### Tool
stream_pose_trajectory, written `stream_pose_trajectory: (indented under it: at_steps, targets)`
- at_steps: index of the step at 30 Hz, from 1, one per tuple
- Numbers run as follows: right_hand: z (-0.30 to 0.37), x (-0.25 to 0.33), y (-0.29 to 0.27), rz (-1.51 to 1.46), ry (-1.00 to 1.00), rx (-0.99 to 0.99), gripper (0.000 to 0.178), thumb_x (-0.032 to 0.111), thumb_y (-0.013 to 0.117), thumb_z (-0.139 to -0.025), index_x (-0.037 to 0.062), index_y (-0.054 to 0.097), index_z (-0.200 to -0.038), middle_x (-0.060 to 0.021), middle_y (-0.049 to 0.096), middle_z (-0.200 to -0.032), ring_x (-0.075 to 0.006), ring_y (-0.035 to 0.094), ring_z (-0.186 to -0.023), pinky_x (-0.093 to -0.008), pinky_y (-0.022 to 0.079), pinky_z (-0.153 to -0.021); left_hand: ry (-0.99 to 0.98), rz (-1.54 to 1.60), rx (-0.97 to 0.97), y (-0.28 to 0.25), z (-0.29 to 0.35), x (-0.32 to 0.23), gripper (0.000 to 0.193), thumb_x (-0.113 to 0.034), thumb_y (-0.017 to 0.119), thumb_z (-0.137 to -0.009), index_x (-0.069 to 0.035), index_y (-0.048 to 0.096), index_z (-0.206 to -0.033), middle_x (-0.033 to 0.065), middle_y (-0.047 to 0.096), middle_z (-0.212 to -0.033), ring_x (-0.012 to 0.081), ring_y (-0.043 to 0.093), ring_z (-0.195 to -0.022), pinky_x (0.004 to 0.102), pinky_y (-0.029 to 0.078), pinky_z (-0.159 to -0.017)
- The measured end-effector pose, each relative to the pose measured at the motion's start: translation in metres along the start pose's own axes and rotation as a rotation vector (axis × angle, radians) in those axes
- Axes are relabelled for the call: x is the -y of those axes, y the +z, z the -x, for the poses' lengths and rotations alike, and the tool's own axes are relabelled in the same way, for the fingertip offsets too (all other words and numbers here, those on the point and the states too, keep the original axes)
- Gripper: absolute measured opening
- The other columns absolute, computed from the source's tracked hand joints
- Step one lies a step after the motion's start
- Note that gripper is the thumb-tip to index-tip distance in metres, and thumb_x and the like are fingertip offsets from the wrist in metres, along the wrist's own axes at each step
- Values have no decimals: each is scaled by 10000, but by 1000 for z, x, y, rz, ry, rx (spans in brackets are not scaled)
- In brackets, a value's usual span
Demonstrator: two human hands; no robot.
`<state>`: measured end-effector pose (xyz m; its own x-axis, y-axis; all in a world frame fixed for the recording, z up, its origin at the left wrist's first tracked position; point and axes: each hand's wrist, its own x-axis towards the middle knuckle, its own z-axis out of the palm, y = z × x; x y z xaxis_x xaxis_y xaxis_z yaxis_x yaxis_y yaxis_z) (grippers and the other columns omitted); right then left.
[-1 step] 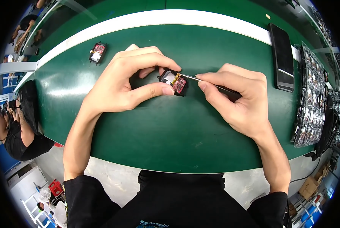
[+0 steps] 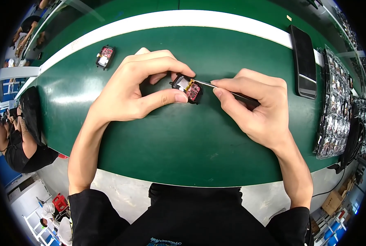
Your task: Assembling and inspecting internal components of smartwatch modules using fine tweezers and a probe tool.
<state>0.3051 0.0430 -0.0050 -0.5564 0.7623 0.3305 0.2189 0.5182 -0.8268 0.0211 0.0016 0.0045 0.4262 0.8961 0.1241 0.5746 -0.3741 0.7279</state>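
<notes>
My left hand (image 2: 125,88) pinches a small black smartwatch case (image 2: 198,101) between thumb and index finger, above the middle of the green table. The case is open, showing a red circuit board (image 2: 194,92), a silvery-white part and a yellow flex strip (image 2: 188,85). My right hand (image 2: 258,102) is closed on slim metal tweezers (image 2: 205,83). Their tip touches or hovers at the upper edge of the case, near the yellow strip; which of the two I cannot tell. The far end of the tweezers is partly hidden by my fingers.
A second open watch case (image 2: 105,57) lies at the far left of the green table (image 2: 170,151). On the right are a black phone (image 2: 303,69), clear plastic trays (image 2: 334,110) of small parts and a black cable bundle (image 2: 355,139). A white strip (image 2: 179,18) crosses behind. Another person (image 2: 23,143) sits left.
</notes>
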Motion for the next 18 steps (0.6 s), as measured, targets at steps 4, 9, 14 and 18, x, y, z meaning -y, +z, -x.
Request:
stream_pose_trajectory:
  at_steps: [4, 9, 14, 18]
  targets:
    - [1, 2, -3, 14, 8, 13, 151, -57, 819, -889, -28, 861, -1032, -22, 653, -696, -55, 525, -563, -259, 335, -512, 11, -13, 3, -1, 0, -1, 492, -200, 947, -794, -56, 811, -1245, 28, 710, -945, 145, 464, -716, 326, 338, -780]
    - [2, 1, -4, 20, 21, 5, 151, -56, 831, -877, -23, 860, -1021, -11, 646, -693, -43, 501, -541, -254, 317, -500, 21, -3, -22, 2, 0, -1, 503, -215, 951, -791, -57, 813, -1247, 32, 703, -931, 145, 462, -706, 329, 338, -778]
    - [4, -1, 0, 55, -32, -33, 181, -57, 843, -866, -15, 859, -1042, -4, 633, -696, -32, 471, -524, -247, 299, -493, 15, -36, -21, 1, -1, -3, 493, -205, 959, -786, -59, 816, -1234, 23, 696, -911, 141, 453, -698, 329, 334, -774]
    - [6, -1, 2, 144, -128, -44, 216, -67, 854, -848, -9, 857, -1056, 3, 602, -701, -39, 442, -507, -254, 282, -477, 4, -31, -40, 4, -1, -7, 486, -198, 966, -782, -64, 818, -1225, 15, 692, -898, 139, 449, -694, 329, 334, -769]
